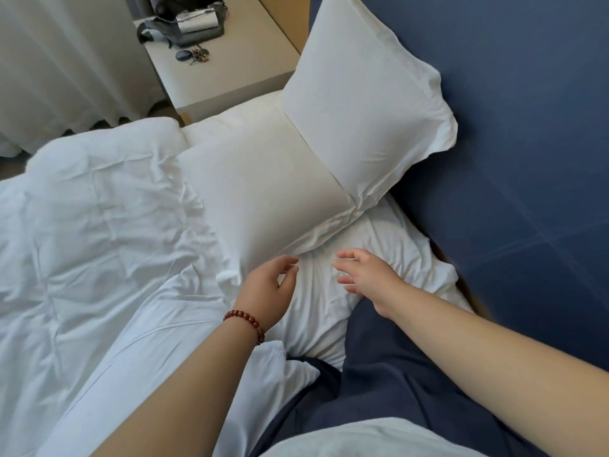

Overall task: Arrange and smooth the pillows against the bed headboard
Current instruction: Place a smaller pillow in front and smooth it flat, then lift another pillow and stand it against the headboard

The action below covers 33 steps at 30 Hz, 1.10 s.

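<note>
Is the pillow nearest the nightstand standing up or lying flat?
Standing up: the pillow leans on the blue headboard, lower edge on the flat pillow.

Beige nightstand (227,70) stands between white curtain (62,61) and blue wall (527,127).

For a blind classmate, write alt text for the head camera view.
Two open bare hands, left hand and right hand, reach toward a flat white pillow; a second pillow leans against the blue headboard.

White pillows (359,103), navy headboard (527,127), red bead bracelet (245,323).
</note>
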Tool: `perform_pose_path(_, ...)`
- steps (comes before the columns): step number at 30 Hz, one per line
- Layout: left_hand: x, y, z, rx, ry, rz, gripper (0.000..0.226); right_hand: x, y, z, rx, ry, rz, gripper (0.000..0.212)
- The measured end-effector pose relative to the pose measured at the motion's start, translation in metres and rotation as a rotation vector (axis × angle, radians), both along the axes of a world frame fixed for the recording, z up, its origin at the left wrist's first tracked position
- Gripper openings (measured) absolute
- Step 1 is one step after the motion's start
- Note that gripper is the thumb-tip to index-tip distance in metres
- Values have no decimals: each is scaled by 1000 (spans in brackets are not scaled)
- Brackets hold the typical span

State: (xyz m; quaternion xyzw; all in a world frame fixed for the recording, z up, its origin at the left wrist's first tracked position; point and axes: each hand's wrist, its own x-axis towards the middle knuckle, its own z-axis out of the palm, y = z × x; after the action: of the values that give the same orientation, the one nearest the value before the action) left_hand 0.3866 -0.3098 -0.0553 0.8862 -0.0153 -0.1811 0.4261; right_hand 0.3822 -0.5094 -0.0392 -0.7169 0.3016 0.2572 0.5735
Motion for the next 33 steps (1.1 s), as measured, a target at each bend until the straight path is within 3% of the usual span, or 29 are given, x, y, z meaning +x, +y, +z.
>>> perform_pose_path(14, -43, -21, -46, -45, 305, -73, 26, -67, -21, -34, -86, 92, -43, 32)
perform_pose_path(20, -82, -46, -60, -41, 425, -80, 21, -98, -43, -65, -86, 154, -158, 22)
perform_pose_path(29, -172, -147, -84, -40, 408, -40, 30, -184, -101, -95, -49, 75, -88, 12)
perform_pose_path(33, -226, -202, -82, -148, 406, 55, 23, -243, -147, -90, -35, 18, -76, 13)
